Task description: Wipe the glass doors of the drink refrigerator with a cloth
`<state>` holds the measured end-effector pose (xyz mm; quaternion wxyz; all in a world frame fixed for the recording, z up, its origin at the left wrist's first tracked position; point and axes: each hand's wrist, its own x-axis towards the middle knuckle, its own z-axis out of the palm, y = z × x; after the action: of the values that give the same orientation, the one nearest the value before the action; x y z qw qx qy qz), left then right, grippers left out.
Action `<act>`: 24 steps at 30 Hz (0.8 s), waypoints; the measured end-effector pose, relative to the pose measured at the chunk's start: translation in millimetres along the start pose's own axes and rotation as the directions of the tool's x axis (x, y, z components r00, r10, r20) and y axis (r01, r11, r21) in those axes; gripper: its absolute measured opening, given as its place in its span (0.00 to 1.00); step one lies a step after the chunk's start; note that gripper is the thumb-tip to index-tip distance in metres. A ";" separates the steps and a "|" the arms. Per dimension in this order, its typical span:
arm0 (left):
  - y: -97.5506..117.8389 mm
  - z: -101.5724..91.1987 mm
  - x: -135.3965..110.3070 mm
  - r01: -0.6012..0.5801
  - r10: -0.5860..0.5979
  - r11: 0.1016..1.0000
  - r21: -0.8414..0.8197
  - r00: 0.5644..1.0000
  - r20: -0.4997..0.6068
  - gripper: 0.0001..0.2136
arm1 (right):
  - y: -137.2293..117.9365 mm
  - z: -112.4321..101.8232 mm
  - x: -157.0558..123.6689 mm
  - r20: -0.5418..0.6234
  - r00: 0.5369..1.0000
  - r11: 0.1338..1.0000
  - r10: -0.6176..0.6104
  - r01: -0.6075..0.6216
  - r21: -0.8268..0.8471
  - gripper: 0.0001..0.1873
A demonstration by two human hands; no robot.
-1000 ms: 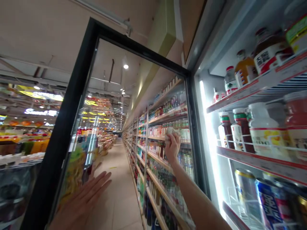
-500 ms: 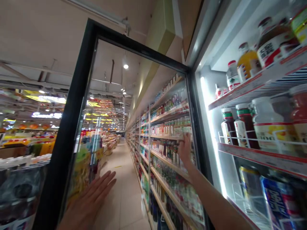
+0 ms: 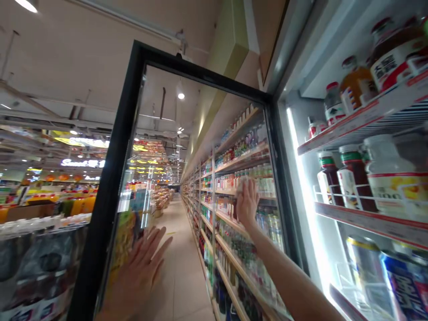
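Observation:
The black-framed glass door (image 3: 132,129) of a lit drinks fridge stands swung open in front of me. My right hand (image 3: 246,203) is up at the right part of the glass, fingers stretched upward. Pressed under those fingers is a small white cloth (image 3: 245,180), or perhaps a tissue; it is blurred and mostly covered by the hand. My left hand (image 3: 142,263) is at the lower left of the pane with its fingers spread and nothing in it. Whether its palm touches the glass I cannot tell.
At the right, fridge shelves (image 3: 354,214) carry juice bottles (image 3: 384,174) and cans (image 3: 364,263). A bright light strip (image 3: 306,196) runs down the fridge's side. Packs of dark bottles (image 3: 43,267) stand at the left. An aisle floor (image 3: 183,267) shows through the glass.
My right hand has moved left across the glass, and its fingers have straightened over the white cloth. The left hand appears slightly further right with fingers more spread. The view has shifted a little.

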<state>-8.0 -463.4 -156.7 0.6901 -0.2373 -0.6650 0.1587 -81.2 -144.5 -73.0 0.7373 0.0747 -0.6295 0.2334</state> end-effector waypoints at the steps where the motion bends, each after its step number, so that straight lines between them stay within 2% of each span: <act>1: 3.2 1.5 9.3 0.076 -0.076 0.997 0.006 0.997 -0.009 0.27 | -11.8 1.0 -8.6 0.061 0.988 0.990 -0.139 0.139 0.014 0.27; 3: 8.7 4.4 28.6 0.209 -0.208 0.978 0.007 0.978 -0.033 0.29 | -30.5 -0.1 -29.1 0.154 0.892 0.905 -0.424 0.417 0.077 0.27; 4: 10.8 5.5 37.0 0.255 -0.255 0.967 0.005 0.966 -0.043 0.30 | -33.7 -1.7 -36.0 0.176 0.838 0.856 -0.517 0.506 0.106 0.26; 5: 12.4 6.3 43.7 0.283 -0.282 0.959 0.002 0.958 -0.051 0.30 | -31.7 -3.5 -38.3 0.188 0.809 0.830 -0.557 0.545 0.119 0.26; 6: 13.6 6.9 48.5 0.298 -0.298 0.954 -0.004 0.953 -0.061 0.30 | -25.5 -4.9 -35.6 0.193 0.818 0.840 -0.542 0.531 0.110 0.26; 7: 14.5 7.1 51.3 0.305 -0.305 0.952 -0.010 0.950 -0.068 0.30 | -16.9 -5.8 -28.5 0.184 0.864 0.883 -0.469 0.462 0.077 0.26; 9: 15.6 7.0 52.4 0.312 -0.313 0.950 -0.017 0.947 -0.070 0.31 | -1.8 -4.8 -8.6 0.101 0.973 0.978 -0.205 0.208 -0.014 0.26; 10: 15.9 6.9 51.6 0.315 -0.316 0.949 -0.020 0.947 -0.066 0.31 | 0.7 -3.1 -0.4 0.054 0.994 0.994 -0.097 0.099 -0.038 0.27; 11: 16.0 6.8 50.5 0.317 -0.318 0.948 -0.023 0.946 -0.063 0.30 | -1.5 -1.1 4.0 0.030 0.998 0.998 -0.054 0.056 -0.039 0.27; 12: 15.9 7.1 49.4 0.316 -0.317 0.948 -0.025 0.946 -0.062 0.30 | -7.9 0.8 3.9 0.038 0.995 0.995 -0.095 0.095 -0.018 0.27; 13: 15.7 7.7 48.5 0.315 -0.316 0.949 -0.026 0.946 -0.067 0.29 | -17.3 2.5 -0.4 0.078 0.975 0.978 -0.207 0.206 0.022 0.27; 14: 15.2 8.6 47.8 0.312 -0.313 0.950 -0.028 0.947 -0.077 0.29 | -27.6 3.8 -7.4 0.124 0.925 0.933 -0.359 0.351 0.080 0.27; 16: 13.7 10.9 47.0 0.306 -0.308 0.951 -0.029 0.947 -0.091 0.29 | -42.7 4.6 -20.8 0.192 0.779 0.802 -0.596 0.569 0.181 0.27; 17: 12.9 12.1 46.6 0.307 -0.309 0.951 -0.029 0.947 -0.092 0.29 | -44.6 4.1 -23.2 0.209 0.741 0.770 -0.638 0.607 0.197 0.27; 18: 12.2 12.9 46.3 0.310 -0.311 0.950 -0.029 0.946 -0.089 0.28 | -42.2 3.3 -21.1 0.218 0.748 0.779 -0.627 0.599 0.186 0.26; 19: 11.7 13.3 46.0 0.313 -0.314 0.949 -0.031 0.946 -0.080 0.28 | -36.4 2.2 -14.8 0.218 0.797 0.827 -0.563 0.543 0.147 0.26; 21: 11.5 12.7 45.3 0.316 -0.318 0.948 -0.035 0.947 -0.049 0.29 | -20.8 0.8 4.5 0.175 0.932 0.948 -0.318 0.317 0.032 0.27; 22: 11.7 11.9 45.0 0.320 -0.321 0.947 -0.038 0.947 -0.031 0.30 | -14.5 0.9 13.2 0.139 0.973 0.982 -0.183 0.187 -0.017 0.27; 23: 12.2 11.1 44.9 0.325 -0.326 0.945 -0.041 0.945 -0.015 0.30 | -11.2 1.4 18.6 0.114 0.988 0.993 -0.105 0.111 -0.045 0.28; 24: 12.8 10.3 45.0 0.331 -0.332 0.943 -0.044 0.943 0.001 0.31 | -11.6 2.1 19.7 0.113 0.989 0.994 -0.096 0.102 -0.050 0.28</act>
<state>-14.0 -427.4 -125.6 0.7039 -0.1374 -0.6964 0.0252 -76.1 -150.6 -51.4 0.7139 0.0980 -0.6710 0.1745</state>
